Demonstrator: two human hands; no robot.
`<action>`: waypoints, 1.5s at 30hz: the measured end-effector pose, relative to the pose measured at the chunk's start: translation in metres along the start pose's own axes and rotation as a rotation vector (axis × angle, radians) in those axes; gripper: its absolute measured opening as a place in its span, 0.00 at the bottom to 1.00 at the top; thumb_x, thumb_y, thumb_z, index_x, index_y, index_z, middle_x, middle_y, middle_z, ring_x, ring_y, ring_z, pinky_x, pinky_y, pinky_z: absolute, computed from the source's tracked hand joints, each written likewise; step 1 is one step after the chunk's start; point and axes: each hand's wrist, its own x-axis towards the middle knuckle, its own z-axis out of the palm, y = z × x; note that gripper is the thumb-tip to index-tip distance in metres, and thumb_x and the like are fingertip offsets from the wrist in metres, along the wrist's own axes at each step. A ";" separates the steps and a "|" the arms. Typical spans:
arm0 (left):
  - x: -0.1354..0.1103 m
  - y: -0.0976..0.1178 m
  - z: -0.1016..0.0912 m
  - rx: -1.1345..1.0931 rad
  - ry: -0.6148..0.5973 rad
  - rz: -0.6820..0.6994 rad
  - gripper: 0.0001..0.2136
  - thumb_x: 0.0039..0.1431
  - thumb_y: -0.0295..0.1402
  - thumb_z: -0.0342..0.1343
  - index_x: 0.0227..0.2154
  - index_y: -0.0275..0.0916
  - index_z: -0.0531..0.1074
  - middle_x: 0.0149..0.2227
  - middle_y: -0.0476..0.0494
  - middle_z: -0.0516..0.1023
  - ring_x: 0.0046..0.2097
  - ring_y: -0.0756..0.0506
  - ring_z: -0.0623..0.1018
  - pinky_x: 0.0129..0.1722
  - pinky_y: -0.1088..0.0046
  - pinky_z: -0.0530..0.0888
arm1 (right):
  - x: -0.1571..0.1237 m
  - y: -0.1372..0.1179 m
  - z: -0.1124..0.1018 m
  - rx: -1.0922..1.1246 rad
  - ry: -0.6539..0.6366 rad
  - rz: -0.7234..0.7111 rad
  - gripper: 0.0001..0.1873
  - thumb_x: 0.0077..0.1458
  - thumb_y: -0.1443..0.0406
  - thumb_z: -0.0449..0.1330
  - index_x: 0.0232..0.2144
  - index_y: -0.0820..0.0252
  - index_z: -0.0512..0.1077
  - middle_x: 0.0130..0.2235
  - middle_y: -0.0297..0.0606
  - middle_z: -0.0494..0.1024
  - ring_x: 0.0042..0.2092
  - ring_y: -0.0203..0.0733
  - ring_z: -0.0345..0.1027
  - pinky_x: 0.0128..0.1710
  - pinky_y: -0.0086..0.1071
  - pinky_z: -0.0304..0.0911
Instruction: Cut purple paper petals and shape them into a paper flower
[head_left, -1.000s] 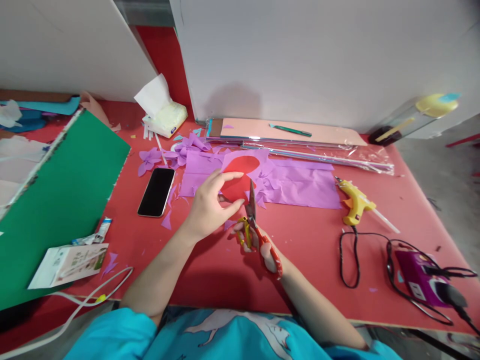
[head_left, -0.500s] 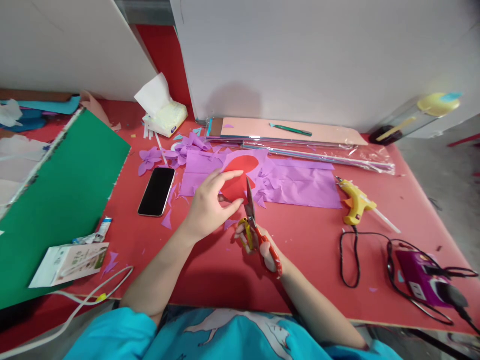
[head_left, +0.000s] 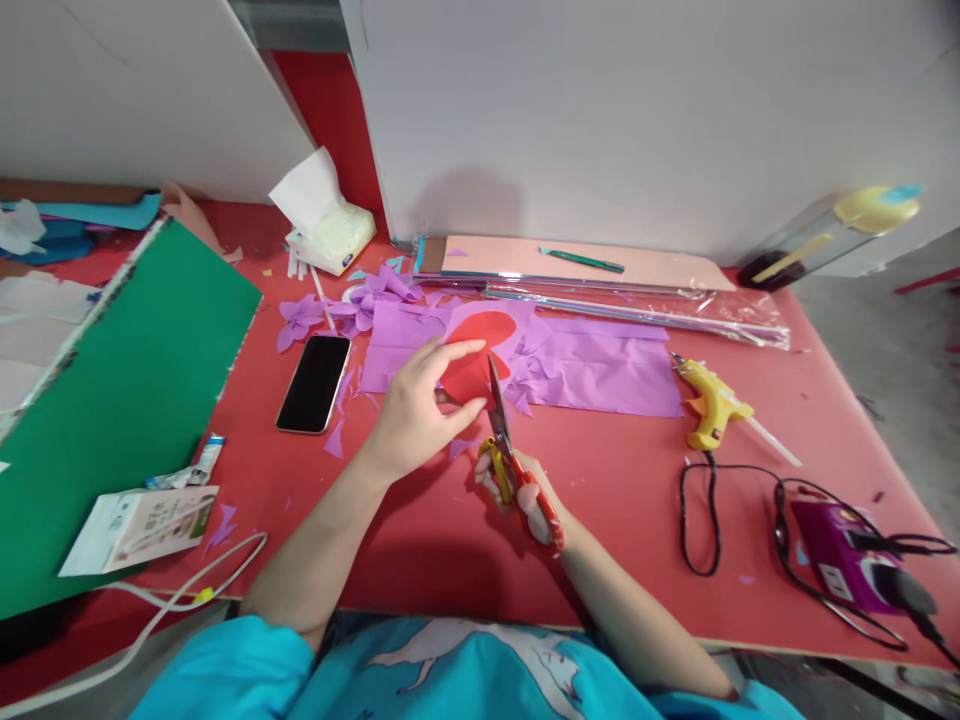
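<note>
My left hand (head_left: 416, 410) pinches the lower left edge of a rounded red paper piece (head_left: 480, 350), lifted a little above the purple paper sheets (head_left: 600, 370). My right hand (head_left: 525, 495) grips scissors (head_left: 506, 445) with orange and yellow handles. Their blades point away from me and lie along the right edge of the red piece. The blades look nearly closed.
A black phone (head_left: 313, 382) lies left of my hands beside purple scraps (head_left: 330, 315). A large green sheet (head_left: 112, 390) covers the left of the red table (head_left: 622, 520). A yellow glue gun (head_left: 709, 400), its black cord and a purple power strip (head_left: 840, 550) lie at right. A tissue pack (head_left: 330, 225) stands at the back.
The scissors' blades have swung slightly left and my right hand has shifted a little nearer to the red piece. My left hand has kept its hold.
</note>
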 end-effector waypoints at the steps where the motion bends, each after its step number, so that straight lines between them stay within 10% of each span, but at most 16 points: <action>1: 0.000 0.000 0.000 -0.005 -0.002 -0.004 0.23 0.48 0.24 0.57 0.48 0.42 0.63 0.48 0.44 0.68 0.49 0.45 0.71 0.45 0.68 0.74 | 0.000 0.000 0.000 -0.003 0.003 0.001 0.38 0.39 0.33 0.44 0.31 0.62 0.63 0.24 0.33 0.61 0.21 0.30 0.46 0.16 0.25 0.46; 17: 0.001 -0.001 -0.004 -0.134 -0.041 -0.065 0.23 0.46 0.27 0.58 0.48 0.43 0.65 0.48 0.42 0.68 0.49 0.42 0.71 0.35 0.71 0.78 | 0.001 0.003 -0.008 -0.104 -0.127 -0.071 0.41 0.44 0.35 0.39 0.44 0.58 0.62 0.40 0.44 0.67 0.30 0.38 0.57 0.27 0.33 0.57; 45: 0.001 -0.001 -0.001 -0.113 -0.102 -0.085 0.22 0.47 0.25 0.57 0.48 0.41 0.65 0.47 0.41 0.67 0.44 0.45 0.73 0.29 0.77 0.75 | 0.002 0.002 -0.008 -0.054 -0.150 -0.046 0.40 0.43 0.34 0.38 0.40 0.58 0.63 0.33 0.39 0.65 0.25 0.35 0.51 0.24 0.31 0.52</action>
